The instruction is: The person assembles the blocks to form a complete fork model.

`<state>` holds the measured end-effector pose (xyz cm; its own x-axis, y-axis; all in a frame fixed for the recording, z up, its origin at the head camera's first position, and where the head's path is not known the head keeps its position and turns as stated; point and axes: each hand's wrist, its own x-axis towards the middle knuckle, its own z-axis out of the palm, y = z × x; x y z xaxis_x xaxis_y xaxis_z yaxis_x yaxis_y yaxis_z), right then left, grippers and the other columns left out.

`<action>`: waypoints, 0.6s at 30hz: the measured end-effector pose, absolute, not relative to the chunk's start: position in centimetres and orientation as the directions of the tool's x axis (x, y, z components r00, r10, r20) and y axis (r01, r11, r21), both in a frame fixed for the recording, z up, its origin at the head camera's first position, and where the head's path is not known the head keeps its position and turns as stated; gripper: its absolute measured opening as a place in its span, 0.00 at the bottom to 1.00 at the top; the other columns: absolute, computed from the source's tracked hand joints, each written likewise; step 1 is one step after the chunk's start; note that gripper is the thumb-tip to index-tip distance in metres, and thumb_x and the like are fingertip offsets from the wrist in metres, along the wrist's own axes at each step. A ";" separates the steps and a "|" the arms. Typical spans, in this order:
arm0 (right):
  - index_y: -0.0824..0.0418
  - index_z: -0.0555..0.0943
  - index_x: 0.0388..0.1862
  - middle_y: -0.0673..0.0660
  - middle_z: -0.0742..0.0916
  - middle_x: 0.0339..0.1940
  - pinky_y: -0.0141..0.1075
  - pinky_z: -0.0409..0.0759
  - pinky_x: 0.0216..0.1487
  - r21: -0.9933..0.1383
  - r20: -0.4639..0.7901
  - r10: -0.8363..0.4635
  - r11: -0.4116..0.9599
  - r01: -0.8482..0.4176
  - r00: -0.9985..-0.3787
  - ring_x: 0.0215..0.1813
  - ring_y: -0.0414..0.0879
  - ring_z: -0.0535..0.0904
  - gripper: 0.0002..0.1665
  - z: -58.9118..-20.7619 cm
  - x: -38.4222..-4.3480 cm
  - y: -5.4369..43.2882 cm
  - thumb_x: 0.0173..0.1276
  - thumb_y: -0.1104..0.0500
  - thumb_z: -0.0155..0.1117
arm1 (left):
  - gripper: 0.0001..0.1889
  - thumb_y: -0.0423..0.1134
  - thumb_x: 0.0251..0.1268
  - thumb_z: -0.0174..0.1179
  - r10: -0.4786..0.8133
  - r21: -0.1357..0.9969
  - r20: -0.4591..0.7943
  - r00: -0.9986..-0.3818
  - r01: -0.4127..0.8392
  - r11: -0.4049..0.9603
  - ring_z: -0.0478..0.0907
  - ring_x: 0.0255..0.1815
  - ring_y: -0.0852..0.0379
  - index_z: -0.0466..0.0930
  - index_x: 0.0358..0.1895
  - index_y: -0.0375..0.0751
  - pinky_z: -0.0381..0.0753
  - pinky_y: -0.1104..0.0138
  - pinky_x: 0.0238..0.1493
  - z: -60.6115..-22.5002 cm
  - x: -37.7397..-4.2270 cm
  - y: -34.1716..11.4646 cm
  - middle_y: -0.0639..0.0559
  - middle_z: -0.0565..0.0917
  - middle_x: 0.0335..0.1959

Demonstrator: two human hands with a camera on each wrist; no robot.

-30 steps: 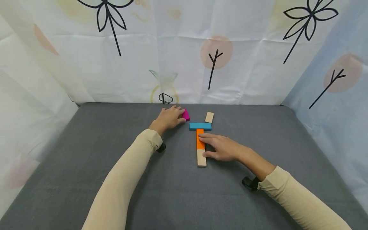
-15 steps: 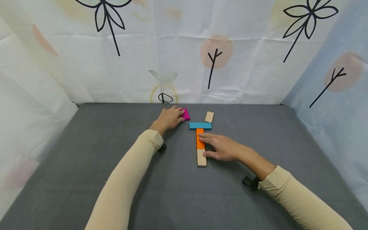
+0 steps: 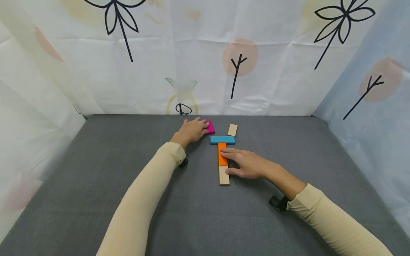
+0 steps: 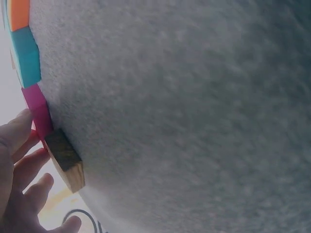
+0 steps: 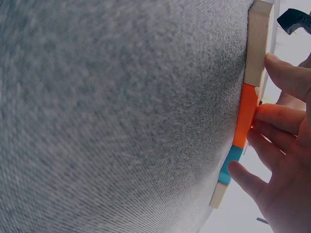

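Note:
My left hand [image 3: 192,131] pinches a magenta block [image 3: 210,128] between thumb and fingers at the far side of the table. In the left wrist view a wooden block [image 4: 74,175] with a dark-looking side adjoins the magenta one near my fingers; the hand hides it in the head view. My right hand [image 3: 246,163] rests with extended fingers on an orange block [image 3: 223,162], its thumb touching a plain wooden block [image 3: 224,180] set end to end with it. A blue block [image 3: 222,140] lies crosswise at the orange one's far end.
Behind the blue block's right end lies a small plain wooden block [image 3: 232,129], slightly turned. Dark grey cloth covers the table [image 3: 205,220]. A white printed curtain [image 3: 205,64] hangs along its back edge and both sides.
My left hand and the magenta block have slid slightly to the right, toward the small wooden block. The right hand and the blocks by it stay put.

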<state>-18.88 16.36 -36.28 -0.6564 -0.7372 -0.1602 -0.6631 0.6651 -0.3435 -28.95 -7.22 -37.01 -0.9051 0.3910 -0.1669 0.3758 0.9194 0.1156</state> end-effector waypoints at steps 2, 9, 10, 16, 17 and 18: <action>0.66 0.66 0.75 0.61 0.66 0.77 0.54 0.64 0.72 -0.345 -0.159 -0.738 0.664 -0.663 -0.656 0.76 0.57 0.62 0.39 -36.3 -18.9 16.3 0.74 0.46 0.62 | 0.26 0.49 0.81 0.45 0.391 0.111 -0.167 -0.905 0.376 0.920 0.53 0.79 0.49 0.62 0.77 0.49 0.55 0.43 0.73 -37.0 -29.0 -6.9 0.48 0.62 0.78; 0.65 0.66 0.75 0.60 0.66 0.78 0.54 0.64 0.72 -0.351 -0.158 -0.737 0.664 -0.660 -0.657 0.76 0.57 0.62 0.39 -36.3 -18.9 16.3 0.74 0.46 0.62 | 0.26 0.49 0.80 0.47 0.384 0.107 -0.160 -0.909 0.371 0.922 0.58 0.77 0.48 0.64 0.76 0.49 0.59 0.45 0.72 -36.9 -29.0 -6.0 0.47 0.65 0.76; 0.65 0.66 0.75 0.60 0.66 0.78 0.54 0.64 0.72 -0.352 -0.158 -0.737 0.664 -0.659 -0.658 0.76 0.56 0.62 0.39 -36.3 -18.9 16.4 0.74 0.46 0.62 | 0.26 0.49 0.80 0.47 0.383 0.107 -0.159 -0.910 0.370 0.923 0.59 0.77 0.48 0.64 0.76 0.49 0.59 0.46 0.72 -36.8 -29.0 -5.9 0.47 0.65 0.76; 0.65 0.66 0.75 0.60 0.66 0.78 0.54 0.64 0.72 -0.350 -0.159 -0.735 0.666 -0.659 -0.659 0.77 0.56 0.62 0.39 -36.3 -18.9 16.4 0.73 0.46 0.62 | 0.26 0.49 0.80 0.48 0.388 0.123 -0.160 -0.908 0.372 0.920 0.61 0.76 0.49 0.64 0.76 0.49 0.60 0.47 0.72 -36.7 -29.1 -5.3 0.48 0.65 0.76; 0.65 0.66 0.75 0.60 0.66 0.78 0.54 0.64 0.72 -0.350 -0.159 -0.736 0.666 -0.659 -0.658 0.77 0.56 0.62 0.39 -36.3 -18.9 16.4 0.73 0.46 0.62 | 0.26 0.49 0.80 0.48 0.391 0.125 -0.161 -0.906 0.375 0.919 0.61 0.76 0.49 0.64 0.76 0.49 0.60 0.48 0.72 -36.7 -29.1 -5.2 0.48 0.65 0.75; 0.65 0.66 0.75 0.60 0.66 0.78 0.54 0.64 0.72 -0.350 -0.159 -0.736 0.665 -0.660 -0.658 0.77 0.56 0.62 0.39 -36.3 -18.9 16.4 0.73 0.46 0.62 | 0.26 0.49 0.80 0.48 0.394 0.129 -0.162 -0.905 0.376 0.917 0.61 0.76 0.49 0.65 0.76 0.49 0.60 0.48 0.72 -36.8 -29.1 -5.1 0.48 0.65 0.75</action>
